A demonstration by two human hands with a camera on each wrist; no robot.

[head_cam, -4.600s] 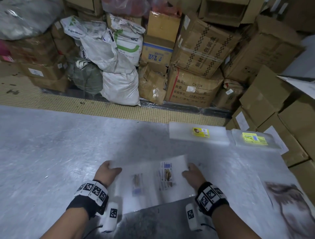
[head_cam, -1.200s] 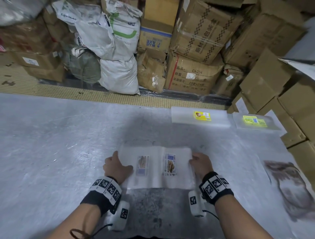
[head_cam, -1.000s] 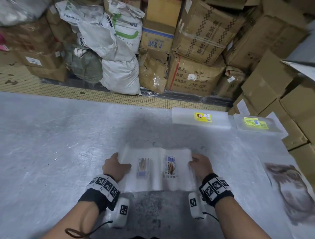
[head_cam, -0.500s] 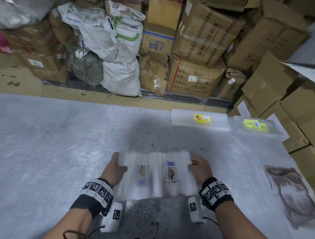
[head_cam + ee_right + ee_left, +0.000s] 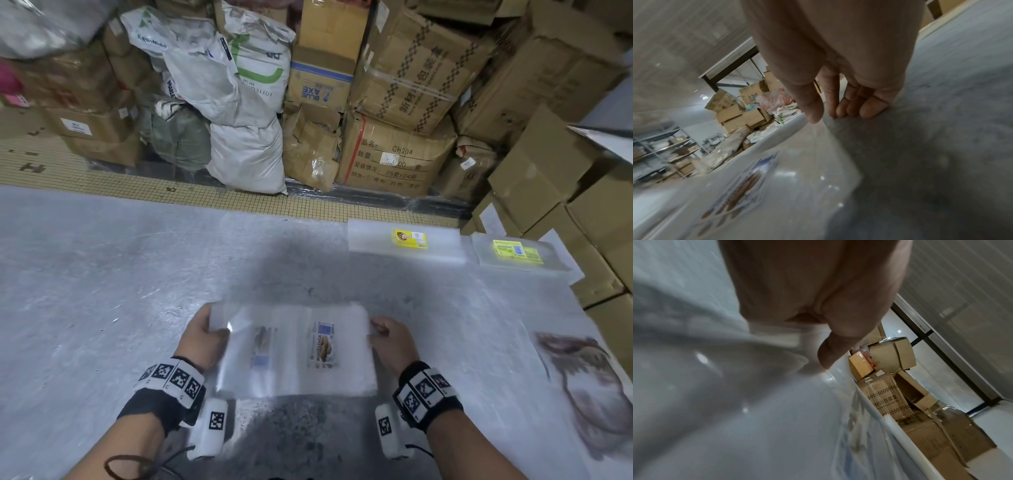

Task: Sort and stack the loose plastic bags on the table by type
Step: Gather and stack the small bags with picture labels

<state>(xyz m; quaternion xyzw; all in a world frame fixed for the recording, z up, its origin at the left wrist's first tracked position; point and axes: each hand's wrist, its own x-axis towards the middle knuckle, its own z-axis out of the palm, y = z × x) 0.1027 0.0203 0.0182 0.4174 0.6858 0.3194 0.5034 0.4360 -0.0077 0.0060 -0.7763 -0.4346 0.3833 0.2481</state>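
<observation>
Head view: bundle of thin, glossy clear plastic bags with biscuit-print labels (image 5: 294, 349), rectangular, limp, at near centre of the scuffed grey table (image 5: 85, 274). Left hand (image 5: 202, 337) pinches its left edge, thumb on top; right hand (image 5: 390, 339) pinches its right edge. Two flat yellow-labelled bag stacks (image 5: 407, 245) lie far right.

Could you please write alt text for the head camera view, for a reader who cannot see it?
Two hands, left hand and right hand, hold a bundle of clear bags with biscuit labels by its side edges over a grey table. Two stacks of yellow-labelled bags lie at the far right edge, with cardboard boxes and white sacks piled behind.
</observation>
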